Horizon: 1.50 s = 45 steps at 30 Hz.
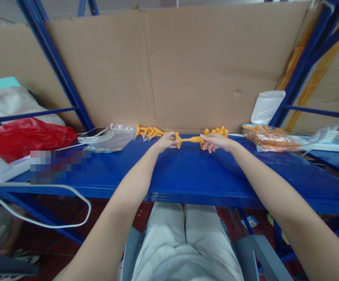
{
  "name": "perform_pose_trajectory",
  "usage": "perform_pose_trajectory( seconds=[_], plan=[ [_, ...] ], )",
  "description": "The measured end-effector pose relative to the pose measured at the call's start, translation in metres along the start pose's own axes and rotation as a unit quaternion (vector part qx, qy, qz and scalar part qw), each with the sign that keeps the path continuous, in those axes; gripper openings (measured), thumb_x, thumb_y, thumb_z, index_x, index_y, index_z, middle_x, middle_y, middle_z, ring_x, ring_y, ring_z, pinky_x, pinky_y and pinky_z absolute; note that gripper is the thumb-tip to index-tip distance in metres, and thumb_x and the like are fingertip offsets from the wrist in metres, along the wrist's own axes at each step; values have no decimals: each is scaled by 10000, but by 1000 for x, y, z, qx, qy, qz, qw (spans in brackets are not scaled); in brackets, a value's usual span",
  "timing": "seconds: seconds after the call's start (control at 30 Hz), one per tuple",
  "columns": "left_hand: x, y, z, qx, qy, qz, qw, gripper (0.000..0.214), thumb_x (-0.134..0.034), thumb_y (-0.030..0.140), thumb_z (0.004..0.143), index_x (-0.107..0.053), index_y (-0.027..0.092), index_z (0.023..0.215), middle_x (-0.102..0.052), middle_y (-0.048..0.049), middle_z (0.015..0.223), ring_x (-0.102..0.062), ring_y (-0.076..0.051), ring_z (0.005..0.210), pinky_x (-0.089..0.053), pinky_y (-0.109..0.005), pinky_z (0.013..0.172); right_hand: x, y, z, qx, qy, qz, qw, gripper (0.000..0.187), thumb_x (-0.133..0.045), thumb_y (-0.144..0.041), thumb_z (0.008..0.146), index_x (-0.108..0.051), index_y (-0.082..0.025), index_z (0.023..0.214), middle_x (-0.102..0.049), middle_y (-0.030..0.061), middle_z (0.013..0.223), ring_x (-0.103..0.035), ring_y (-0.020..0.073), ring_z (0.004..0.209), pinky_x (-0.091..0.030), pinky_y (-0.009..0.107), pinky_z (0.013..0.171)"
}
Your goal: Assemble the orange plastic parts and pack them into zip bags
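Above the back of the blue shelf, a yellow-orange plastic piece [190, 139] is stretched level between my two hands. It has a thin ribbed middle and wider ends. My left hand [168, 141] pinches its left end, and my right hand [215, 142] grips the right end with curled fingers. Just behind my left hand lies a pile of similar orange pieces [148, 132] with small metal chains or clasps. Another cluster of orange pieces [218, 130] sits behind my right hand, partly covered by it.
A clear bag of orange pieces [270, 137] lies right, below a white packet [267, 106]. To the left are a flat clear plastic bag [119, 136], a phone [95, 134] and a red bag [31, 136]. A white cable [83, 203] loops over the shelf's front edge. Cardboard [201, 70] stands behind.
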<state>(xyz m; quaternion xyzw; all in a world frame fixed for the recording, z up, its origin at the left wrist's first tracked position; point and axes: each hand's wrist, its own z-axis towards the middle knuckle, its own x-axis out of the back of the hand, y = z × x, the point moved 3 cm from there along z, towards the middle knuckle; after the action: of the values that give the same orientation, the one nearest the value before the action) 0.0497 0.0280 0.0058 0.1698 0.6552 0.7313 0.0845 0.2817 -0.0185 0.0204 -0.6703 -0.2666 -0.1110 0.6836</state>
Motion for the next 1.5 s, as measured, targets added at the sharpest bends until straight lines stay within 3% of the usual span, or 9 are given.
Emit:
perform_pose_trajectory(
  seconds=[0.13,0.27,0.57,0.87,1.13,1.37,1.5],
  plan=[
    [1,-2,2,-11,-22,-10,1000,209,-670,-13,789,-543,139,856,-683,12,724,-681,-103,694,-557,-423,896,2,-1,-1,30,-8,-15,999,466,-707,-572,781,-587,-166,974,-710,85,840,-580,98,547,-399,195,472],
    [3,-5,5,-9,-29,-13,999,240,-720,13,761,-546,144,861,-692,8,736,-682,-101,691,-568,-410,877,2,-3,-2,53,-5,-22,998,446,-736,-552,743,-598,-168,926,-700,74,832,-575,101,567,-396,208,514],
    [5,-6,7,-20,-37,-21,999,254,-750,28,740,-555,144,853,-690,7,725,-687,-112,688,-570,-429,872,2,0,3,55,-3,-51,997,482,-656,-641,775,-623,-160,757,-676,41,725,-575,110,582,-485,299,645],
    [5,-5,5,-17,-29,-15,999,243,-742,28,750,-556,145,854,-681,12,718,-677,-107,681,-570,-435,878,-1,1,4,41,8,-52,998,527,-574,-671,835,-610,-156,732,-650,34,618,-552,94,515,-507,281,596],
    [6,-5,6,-12,-15,-9,1000,231,-694,-7,769,-559,145,879,-681,8,732,-681,-119,706,-563,-447,891,-5,0,1,22,8,-37,999,671,-481,-799,788,-643,-147,770,-639,126,609,-630,217,621,-524,375,611],
    [6,-4,4,-5,-9,-1,1000,234,-701,5,771,-546,148,870,-684,11,742,-685,-110,703,-562,-429,891,-2,-2,3,75,27,-32,996,518,-701,-624,744,-630,-166,976,-714,69,816,-587,115,583,-502,287,599],
    [6,-4,4,-11,-23,-10,1000,244,-715,17,764,-535,152,858,-690,13,718,-690,-112,689,-573,-415,875,-2,-3,4,91,30,-45,994,471,-667,-610,777,-633,-153,888,-697,56,762,-557,94,556,-479,265,584]
  ],
)
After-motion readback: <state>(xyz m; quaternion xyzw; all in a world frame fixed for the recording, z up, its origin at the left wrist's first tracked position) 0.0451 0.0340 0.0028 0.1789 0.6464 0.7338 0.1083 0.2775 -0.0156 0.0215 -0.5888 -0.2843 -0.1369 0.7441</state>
